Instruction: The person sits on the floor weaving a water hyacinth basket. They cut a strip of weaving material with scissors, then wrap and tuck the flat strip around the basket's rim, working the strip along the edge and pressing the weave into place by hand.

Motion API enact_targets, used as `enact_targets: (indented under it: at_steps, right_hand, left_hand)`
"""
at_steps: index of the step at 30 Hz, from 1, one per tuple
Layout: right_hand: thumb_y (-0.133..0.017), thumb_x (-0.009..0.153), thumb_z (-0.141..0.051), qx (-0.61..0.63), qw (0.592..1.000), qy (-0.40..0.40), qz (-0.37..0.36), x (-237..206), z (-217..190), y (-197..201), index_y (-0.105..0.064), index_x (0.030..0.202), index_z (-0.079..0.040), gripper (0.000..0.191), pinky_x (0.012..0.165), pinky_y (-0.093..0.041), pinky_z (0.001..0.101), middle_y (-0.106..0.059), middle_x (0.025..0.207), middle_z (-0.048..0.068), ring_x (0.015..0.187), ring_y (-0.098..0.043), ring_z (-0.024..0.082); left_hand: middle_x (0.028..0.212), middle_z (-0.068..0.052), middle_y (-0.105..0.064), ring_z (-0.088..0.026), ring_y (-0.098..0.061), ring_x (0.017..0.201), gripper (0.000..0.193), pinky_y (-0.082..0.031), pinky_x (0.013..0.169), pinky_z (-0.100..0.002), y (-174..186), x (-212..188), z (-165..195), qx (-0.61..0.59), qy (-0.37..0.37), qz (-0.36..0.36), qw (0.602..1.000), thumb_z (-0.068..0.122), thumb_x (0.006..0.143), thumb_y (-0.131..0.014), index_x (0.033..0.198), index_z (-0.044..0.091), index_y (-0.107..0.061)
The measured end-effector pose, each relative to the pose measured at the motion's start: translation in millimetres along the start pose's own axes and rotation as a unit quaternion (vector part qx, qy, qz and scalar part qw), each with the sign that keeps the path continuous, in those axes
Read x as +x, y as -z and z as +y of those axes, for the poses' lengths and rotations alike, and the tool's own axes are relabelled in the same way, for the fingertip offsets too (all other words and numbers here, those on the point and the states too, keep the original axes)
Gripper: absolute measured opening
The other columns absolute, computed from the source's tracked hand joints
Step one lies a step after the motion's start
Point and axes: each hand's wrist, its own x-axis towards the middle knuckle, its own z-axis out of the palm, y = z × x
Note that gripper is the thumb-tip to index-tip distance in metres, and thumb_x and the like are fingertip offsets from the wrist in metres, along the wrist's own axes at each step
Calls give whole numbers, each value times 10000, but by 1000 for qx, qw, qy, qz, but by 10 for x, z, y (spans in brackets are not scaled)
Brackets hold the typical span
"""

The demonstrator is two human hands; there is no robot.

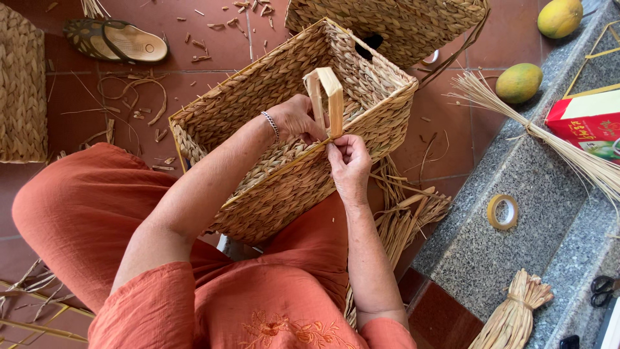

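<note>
**A:** From the head camera, where does the basket sit against the hands?

**B:** The woven basket, rectangular and straw-coloured, rests tilted on the person's lap, its open mouth turned up and away from them. Both hands meet at the middle of its near rim. The left hand reaches over that rim with its fingers curled inside, closed on the base of a flat reed strip. The right hand sits just below, on the outer side of the rim, fingers pinched together on the same strip (which loops upward in a narrow arch above both hands).

**A:** And around them?

**B:** A bundle of loose reeds lies on the floor just right of the basket, touching its side. A second woven basket stands behind, at the top edge of the view. A sandal lies on the red tiles at the upper left, among scraps.

**A:** Any packages?

**B:** One: a red box with a pale top panel, at the right edge of the grey stone step. Near it lie two yellow-green fruits, a roll of tape, a sheaf of thin straw, and scissors at the lower right corner.
</note>
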Motion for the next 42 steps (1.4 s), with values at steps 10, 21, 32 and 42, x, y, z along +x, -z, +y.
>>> enact_targets:
  at_steps: [10,21,32,42]
  right_hand:
    - [-741,920,-37,-141,988,61,-15,-80,-255,65,-642,1054,-20,168,513,-496,190,-705,778,-17,610,-613,16]
    - [-640,902,-79,-91,985,-49,-141,-22,-9,370,-645,897,-8,71,426,-406,222,-625,687,-1,534,-524,58]
    - [-590,884,-55,-218,942,-45,-251,-732,-67,666,-590,839,-34,49,382,-455,258,-625,602,23,457,-545,73]
    - [-624,870,-65,-271,886,-121,-356,-1752,277,1128,-589,808,-43,75,389,-442,283,-586,564,19,443,-516,104]
  left_hand:
    - [870,-108,-770,-162,-734,661,282,-649,589,-319,-75,-153,-83,-54,-35,36,997,25,748,-871,1002,-2,-750]
    - [851,-85,-756,-178,-715,742,307,-603,693,-315,-355,-545,-371,232,-167,155,946,225,804,-884,963,25,-714]
    - [785,-142,-735,-252,-733,663,178,-574,602,-372,-504,-775,-312,279,-308,227,881,134,860,-818,850,11,-690]
    - [760,-153,-727,-258,-733,667,227,-579,602,-380,-504,-739,-286,296,-266,223,890,172,887,-811,887,0,-663]
